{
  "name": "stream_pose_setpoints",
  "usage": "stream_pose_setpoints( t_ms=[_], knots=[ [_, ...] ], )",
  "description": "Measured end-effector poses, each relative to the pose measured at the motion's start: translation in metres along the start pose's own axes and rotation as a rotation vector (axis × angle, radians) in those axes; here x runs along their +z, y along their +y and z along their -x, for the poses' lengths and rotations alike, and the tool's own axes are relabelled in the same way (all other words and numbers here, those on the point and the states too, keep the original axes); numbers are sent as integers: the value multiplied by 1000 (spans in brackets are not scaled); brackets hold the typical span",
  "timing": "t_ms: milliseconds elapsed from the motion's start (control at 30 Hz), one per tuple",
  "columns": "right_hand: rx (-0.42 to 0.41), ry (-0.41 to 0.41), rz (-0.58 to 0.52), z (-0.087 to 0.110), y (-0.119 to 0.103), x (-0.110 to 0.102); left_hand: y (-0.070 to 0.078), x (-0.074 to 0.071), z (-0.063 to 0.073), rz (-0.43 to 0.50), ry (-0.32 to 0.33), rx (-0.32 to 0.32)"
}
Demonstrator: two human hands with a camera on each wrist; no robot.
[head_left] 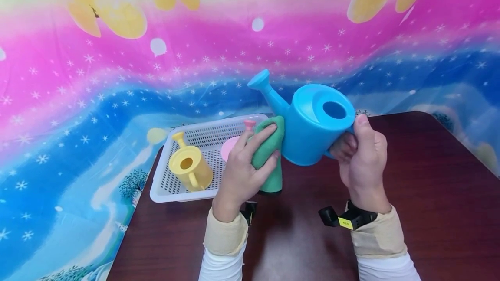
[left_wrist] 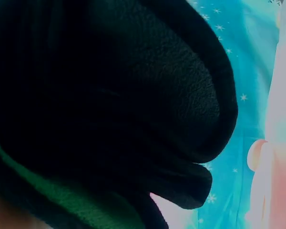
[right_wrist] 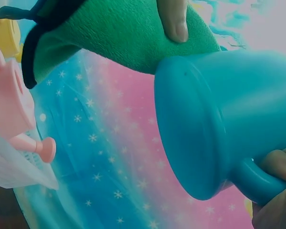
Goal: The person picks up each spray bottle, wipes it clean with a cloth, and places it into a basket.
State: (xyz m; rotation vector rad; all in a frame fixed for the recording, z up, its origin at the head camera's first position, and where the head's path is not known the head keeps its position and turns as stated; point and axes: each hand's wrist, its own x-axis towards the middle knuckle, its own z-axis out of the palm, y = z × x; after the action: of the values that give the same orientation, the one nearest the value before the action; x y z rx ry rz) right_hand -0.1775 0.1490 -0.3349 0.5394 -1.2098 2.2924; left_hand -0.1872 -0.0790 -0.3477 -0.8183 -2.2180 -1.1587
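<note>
Nearest to me, above the dark table (head_left: 429, 185), the left hand (head_left: 242, 168) holds a soft green cloth (head_left: 272, 179) against the left side of the blue watering can (head_left: 308, 135), and the right hand (head_left: 365, 155) grips its handle (right_wrist: 260, 183) at the right. I judge this can light, hollow and stiff, not fragile, but its smooth surface may slip, so the handle is the surest hold; the thin spout (head_left: 275, 99) I would trust less. Farther left, the white basket (head_left: 177, 197) contains yellow (head_left: 202, 172) and pink (right_wrist: 9, 100) watering cans.
</note>
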Motion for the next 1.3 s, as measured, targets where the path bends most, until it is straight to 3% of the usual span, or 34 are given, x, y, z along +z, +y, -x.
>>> stream_pose_setpoints(
  t_ms=[233,400,700,967,1133,1300],
  knots=[
    [-18,-32,31,0,1,-3,0,1,1,-18,-10,4],
    [-57,-83,95,1,5,-3,0,0,1,-34,33,-1],
    [-86,-158,404,7,3,-7,-1,0,0,-137,167,-44],
    [-236,-177,649,7,0,-13,0,1,-1,-150,227,-109],
    [-273,-160,639,6,-2,-13,0,2,-1,-145,202,-73],
    [-264,-142,513,5,0,-11,0,3,-1,-59,137,-34]
  ],
)
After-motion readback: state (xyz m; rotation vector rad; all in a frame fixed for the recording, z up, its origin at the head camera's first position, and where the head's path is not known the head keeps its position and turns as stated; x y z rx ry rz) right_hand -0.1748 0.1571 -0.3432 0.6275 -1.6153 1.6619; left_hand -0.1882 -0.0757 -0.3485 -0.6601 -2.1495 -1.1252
